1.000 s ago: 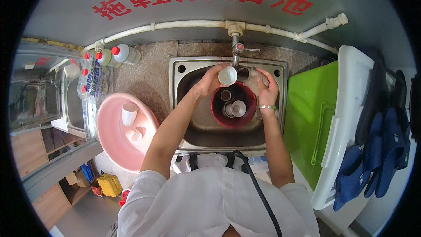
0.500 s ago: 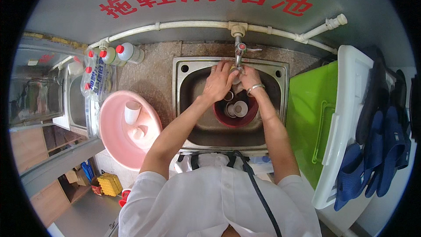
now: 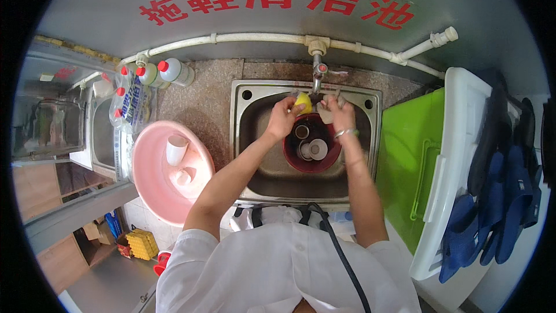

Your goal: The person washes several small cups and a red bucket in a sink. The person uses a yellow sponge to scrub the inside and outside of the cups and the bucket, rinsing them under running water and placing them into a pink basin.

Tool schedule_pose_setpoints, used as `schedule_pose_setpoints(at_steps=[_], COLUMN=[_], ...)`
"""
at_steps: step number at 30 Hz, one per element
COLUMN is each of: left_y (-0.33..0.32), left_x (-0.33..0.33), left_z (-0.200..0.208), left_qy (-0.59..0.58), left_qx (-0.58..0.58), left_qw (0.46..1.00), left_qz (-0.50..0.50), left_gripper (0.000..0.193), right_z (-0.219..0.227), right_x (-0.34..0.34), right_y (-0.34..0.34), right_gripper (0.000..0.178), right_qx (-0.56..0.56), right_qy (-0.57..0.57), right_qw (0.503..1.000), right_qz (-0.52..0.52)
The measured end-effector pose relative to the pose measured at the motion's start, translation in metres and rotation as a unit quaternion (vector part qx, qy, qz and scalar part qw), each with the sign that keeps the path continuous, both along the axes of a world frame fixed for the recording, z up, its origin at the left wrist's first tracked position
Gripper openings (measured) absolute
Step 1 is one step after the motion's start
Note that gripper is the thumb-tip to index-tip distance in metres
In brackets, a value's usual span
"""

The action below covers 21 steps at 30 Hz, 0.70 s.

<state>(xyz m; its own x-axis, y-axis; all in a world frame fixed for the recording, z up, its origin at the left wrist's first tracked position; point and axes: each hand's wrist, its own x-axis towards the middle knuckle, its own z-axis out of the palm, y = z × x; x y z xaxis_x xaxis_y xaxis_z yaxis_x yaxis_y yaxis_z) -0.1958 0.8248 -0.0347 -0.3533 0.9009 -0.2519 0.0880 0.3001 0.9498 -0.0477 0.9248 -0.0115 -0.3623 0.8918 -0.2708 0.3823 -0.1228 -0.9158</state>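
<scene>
Above the steel sink (image 3: 255,182), my left hand (image 3: 283,117) grips a yellow sponge (image 3: 303,101) between thumb and fingers. Just to its right, my right hand (image 3: 341,113) has its fingers closed on a pale cup (image 3: 325,116), partly hidden by the hand. Between and behind both hands is the faucet (image 3: 319,71). Below them, a dark red basin (image 3: 313,170) sits in the sink. In it are a white cup (image 3: 317,149), which overlaps another beside it, and a dark-looking cup (image 3: 302,131) farther back.
At the left stands a pink basin (image 3: 141,179) with a white cup (image 3: 176,152) and a smaller white piece (image 3: 183,177) inside. Bottles with red caps (image 3: 174,71) are behind it. On the right are a green bin (image 3: 408,156) and blue slippers (image 3: 515,197).
My hands have moved apart and slightly down from beneath the faucet. The yellow sponge now shows plainly in my left hand, the pale cup in my right.
</scene>
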Motion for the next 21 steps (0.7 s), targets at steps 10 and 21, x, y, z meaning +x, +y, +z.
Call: schedule_pose_setpoints(at_steps=[10, 21], left_y=[-0.007, -0.005], left_x=[0.026, 0.026], left_z=[0.008, -0.015], left_qy=[-0.318, -0.699], left_qx=[0.026, 0.021], left_qw=[0.946, 0.686], left_qz=[0.056, 0.202], left_gripper=[0.022, 0.029], right_z=[-0.058, -0.065], right_x=[-0.037, -0.011], right_y=[0.021, -0.014], right_gripper=[0.032, 0.035], right_qx=[-0.269, 0.022], right_qy=[0.079, -0.020], right_qw=[0.953, 0.999], right_qz=[0.115, -0.030])
